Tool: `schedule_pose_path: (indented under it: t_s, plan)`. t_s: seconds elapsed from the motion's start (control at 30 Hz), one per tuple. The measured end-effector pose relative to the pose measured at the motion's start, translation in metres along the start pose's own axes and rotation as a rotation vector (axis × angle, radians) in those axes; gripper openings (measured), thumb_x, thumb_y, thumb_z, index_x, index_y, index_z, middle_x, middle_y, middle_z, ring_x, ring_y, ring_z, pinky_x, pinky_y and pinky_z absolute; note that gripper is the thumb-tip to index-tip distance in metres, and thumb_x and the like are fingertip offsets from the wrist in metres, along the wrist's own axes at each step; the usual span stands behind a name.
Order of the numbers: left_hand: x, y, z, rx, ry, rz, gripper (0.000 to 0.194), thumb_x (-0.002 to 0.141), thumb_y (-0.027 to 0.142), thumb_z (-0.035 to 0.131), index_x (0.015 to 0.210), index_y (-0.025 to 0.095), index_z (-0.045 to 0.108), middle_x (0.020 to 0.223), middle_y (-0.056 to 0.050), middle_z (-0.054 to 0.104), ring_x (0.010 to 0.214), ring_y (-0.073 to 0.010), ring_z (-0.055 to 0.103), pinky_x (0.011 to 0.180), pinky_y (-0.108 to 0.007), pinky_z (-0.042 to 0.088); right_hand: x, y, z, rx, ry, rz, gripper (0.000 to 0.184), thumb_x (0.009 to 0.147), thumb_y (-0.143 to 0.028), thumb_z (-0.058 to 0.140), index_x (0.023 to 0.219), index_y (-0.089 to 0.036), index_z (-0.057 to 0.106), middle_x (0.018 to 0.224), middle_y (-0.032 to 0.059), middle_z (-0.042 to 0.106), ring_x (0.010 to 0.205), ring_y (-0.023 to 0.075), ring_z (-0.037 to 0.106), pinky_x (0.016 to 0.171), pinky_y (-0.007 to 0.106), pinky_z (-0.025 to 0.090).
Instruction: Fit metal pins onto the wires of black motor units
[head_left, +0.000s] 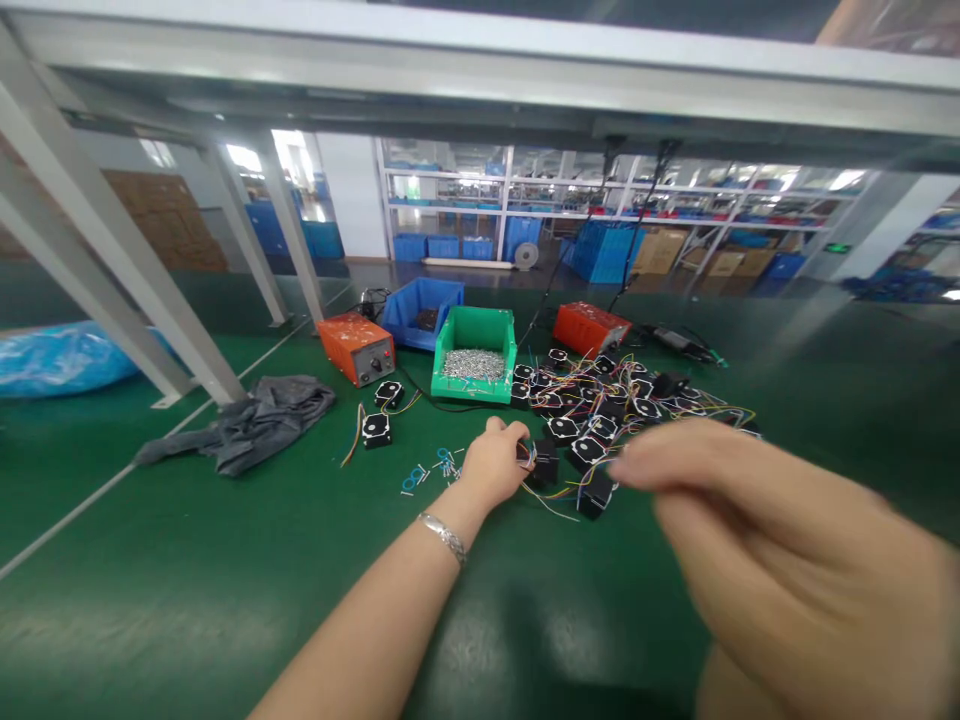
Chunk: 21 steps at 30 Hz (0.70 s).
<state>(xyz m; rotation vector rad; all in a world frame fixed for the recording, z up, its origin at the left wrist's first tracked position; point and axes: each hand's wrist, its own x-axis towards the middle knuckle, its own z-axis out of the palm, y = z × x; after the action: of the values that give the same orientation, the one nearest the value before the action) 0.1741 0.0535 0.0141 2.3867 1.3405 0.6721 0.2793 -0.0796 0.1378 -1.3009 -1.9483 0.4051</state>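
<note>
Left hand [489, 468]: fingers curled at a black motor [547, 463] and its wires [527, 455], motor just right of the fingertips on the green surface [480, 640]. Actual grip hidden behind the hand, can't tell. Right hand [795, 540]: nearer the camera, blurred, thumb and fingers drawn together; can't tell if anything's pinched. Motor pile [589, 453], wires tangled, sits beyond and between the hands. Blue loops [413, 478] just left of left hand, two loose motors [376, 430] further left. Green bin [472, 390] of small metal bits [474, 364] straight beyond left hand, blue bin [405, 325] behind it. Grey cloth [259, 425] well left of both hands.
</note>
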Motion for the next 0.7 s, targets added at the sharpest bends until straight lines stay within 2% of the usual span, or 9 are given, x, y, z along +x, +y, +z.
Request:
schedule_pose_path:
  t_s: [0.07,0.13,0.17,0.2,0.33,0.43,0.57,0.63,0.7]
  plan:
    - [-0.007,-0.001,-0.004,-0.038,0.014,0.008,0.025,0.066,0.030,0.056,0.090,0.026,0.053,0.087,-0.002,0.044,0.073,-0.0142,0.054,0.070,-0.027,0.044,0.018,0.020,0.016,-0.253,-0.039,0.021,0.032,0.068,-0.008,0.039,0.092,-0.023,0.056,0.090,0.0058,0.056,0.088,0.0217,0.050,0.078,0.036,0.037]
    - [-0.013,0.001,-0.006,-0.077,0.031,0.013,0.021,0.066,0.028,0.055,0.087,0.025,0.055,0.088,-0.001,0.044,0.073,-0.0135,0.054,0.071,-0.025,0.044,0.030,0.049,0.032,-0.455,-0.207,0.037,0.038,0.061,-0.006,0.046,0.095,-0.018,0.055,0.095,0.0080,0.054,0.092,0.0227,0.048,0.081,0.034,0.036]
    - [-0.016,0.002,-0.007,-0.096,0.041,0.014,0.021,0.066,0.027,0.056,0.086,0.025,0.055,0.088,-0.002,0.044,0.073,-0.0132,0.054,0.071,-0.025,0.044,0.033,0.064,0.039,-0.492,-0.310,0.048,0.044,0.057,-0.006,0.050,0.099,-0.015,0.053,0.098,0.0098,0.054,0.095,0.0242,0.046,0.082,0.034,0.036]
    - [-0.019,0.004,-0.007,-0.115,0.050,0.015,0.021,0.065,0.027,0.057,0.086,0.024,0.055,0.089,-0.002,0.044,0.073,-0.0130,0.054,0.071,-0.025,0.044,0.034,0.077,0.045,-0.492,-0.339,0.069,0.045,0.056,-0.009,0.053,0.101,-0.014,0.052,0.099,0.0108,0.052,0.095,0.0239,0.046,0.081,0.032,0.036]
    - [-0.029,0.009,-0.017,-0.180,0.082,0.009,0.034,0.058,0.031,0.064,0.088,0.023,0.052,0.091,-0.002,0.045,0.074,-0.0133,0.053,0.070,-0.025,0.045,0.022,0.108,0.059,-0.476,-0.330,0.118,0.038,0.063,-0.016,0.055,0.101,-0.013,0.051,0.094,0.0098,0.052,0.085,0.0194,0.050,0.074,0.028,0.039]
    - [-0.036,0.006,-0.039,-0.228,0.195,-0.023,0.034,0.058,0.037,0.063,0.086,0.020,0.051,0.088,-0.003,0.047,0.076,-0.0156,0.052,0.070,-0.028,0.044,0.012,0.118,0.060,-0.586,-0.317,0.143,0.037,0.063,-0.013,0.055,0.100,-0.012,0.052,0.096,0.0103,0.051,0.087,0.0195,0.050,0.076,0.028,0.038]
    - [-0.050,-0.013,-0.083,-0.284,0.463,-0.116,0.018,0.071,0.036,0.050,0.073,0.017,0.052,0.076,-0.003,0.050,0.072,-0.0158,0.050,0.069,-0.031,0.041,0.010,0.123,0.056,-0.809,-0.284,0.235,0.040,0.062,-0.014,0.058,0.101,-0.009,0.053,0.097,0.0138,0.052,0.090,0.0232,0.048,0.078,0.032,0.035]
    - [-0.061,-0.025,-0.100,-0.475,0.512,-0.190,0.016,0.071,0.033,0.050,0.075,0.018,0.051,0.070,0.000,0.051,0.066,-0.0134,0.050,0.065,-0.028,0.042,0.012,0.113,0.054,-0.977,-0.205,0.262,0.035,0.064,-0.014,0.056,0.099,-0.007,0.054,0.096,0.0166,0.052,0.092,0.0263,0.046,0.080,0.037,0.032]
    - [-0.074,-0.037,-0.110,-0.788,0.556,-0.283,0.027,0.067,0.027,0.057,0.091,0.019,0.049,0.076,0.000,0.054,0.069,-0.0125,0.052,0.065,-0.026,0.043,0.015,0.091,0.055,-1.125,-0.088,0.244,0.024,0.069,-0.011,0.050,0.091,-0.007,0.057,0.093,0.0171,0.053,0.092,0.0283,0.045,0.080,0.041,0.028]
